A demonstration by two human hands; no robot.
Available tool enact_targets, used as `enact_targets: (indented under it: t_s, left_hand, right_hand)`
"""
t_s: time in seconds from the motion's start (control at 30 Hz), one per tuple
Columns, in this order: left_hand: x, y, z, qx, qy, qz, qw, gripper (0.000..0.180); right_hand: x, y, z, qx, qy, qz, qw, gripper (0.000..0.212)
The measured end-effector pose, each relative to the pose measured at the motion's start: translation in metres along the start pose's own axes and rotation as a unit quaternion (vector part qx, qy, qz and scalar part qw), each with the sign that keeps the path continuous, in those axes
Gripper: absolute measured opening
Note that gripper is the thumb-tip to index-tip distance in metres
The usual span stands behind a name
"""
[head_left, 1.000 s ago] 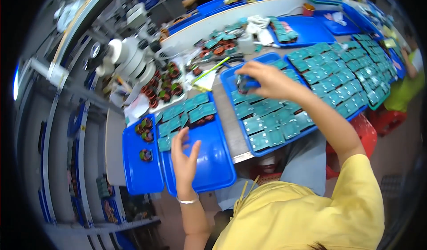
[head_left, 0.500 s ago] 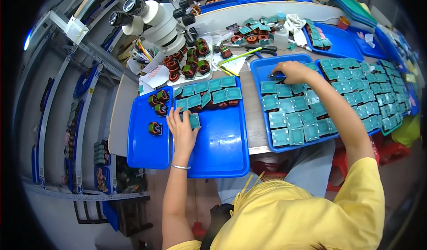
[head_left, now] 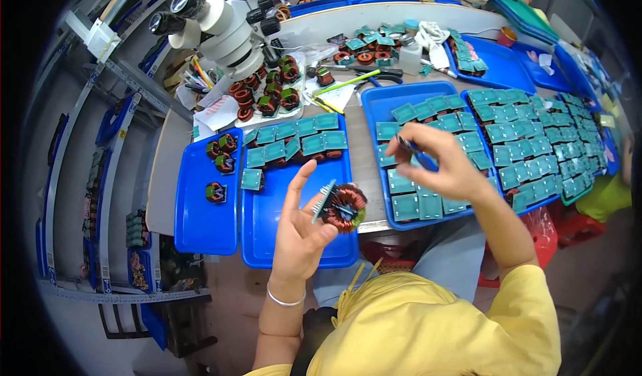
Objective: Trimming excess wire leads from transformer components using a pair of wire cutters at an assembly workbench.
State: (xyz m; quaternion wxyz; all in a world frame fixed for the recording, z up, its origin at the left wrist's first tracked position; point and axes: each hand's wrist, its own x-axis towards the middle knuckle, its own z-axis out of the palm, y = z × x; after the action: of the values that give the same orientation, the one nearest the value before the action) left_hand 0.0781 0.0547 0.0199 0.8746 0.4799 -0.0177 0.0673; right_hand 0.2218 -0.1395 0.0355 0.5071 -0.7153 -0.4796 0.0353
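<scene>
My left hand (head_left: 299, 242) grips a toroidal coil (head_left: 345, 209), wound in copper wire. A small green circuit board stands on edge at the coil's left side, its pins pointing left. Below the hand is a blue tray (head_left: 264, 232), where rows of similar board-topped coils (head_left: 287, 135) fill the far part. My right hand (head_left: 447, 164) is closed around a small dark hand tool with blue handles (head_left: 422, 157). Its exact kind is partly hidden by the fingers. This hand hovers over a second blue tray (head_left: 379, 102) packed with board-topped coils (head_left: 404, 209).
A narrow blue tray (head_left: 194, 225) with several coils stands at the left. Behind it are a microscope (head_left: 231, 38) and a white tray of coils (head_left: 269, 95). More full trays (head_left: 528, 155) line the right, near a red stool (head_left: 535, 239). Shelving (head_left: 100, 175) stands at far left.
My left hand has lifted a coil with its board out of the left tray and turned it sideways. My right hand has come nearer with the blue-handled tool. The view has shifted slightly.
</scene>
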Motion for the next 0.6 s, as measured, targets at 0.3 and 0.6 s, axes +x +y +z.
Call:
enact_targets:
  t_s: [0.3,0.6]
  left_hand:
    - [-0.01,-0.005,0.032,0.013,-0.053,-0.034,0.998,0.094]
    - [-0.027,-0.016,0.032,-0.09,-0.013,-0.084,0.992,0.071]
  right_hand:
    - [-0.026,-0.031,0.02,0.121,-0.014,-0.015,0.992,0.046]
    - [-0.04,-0.046,0.025,0.2,0.025,0.056,0.978,0.038]
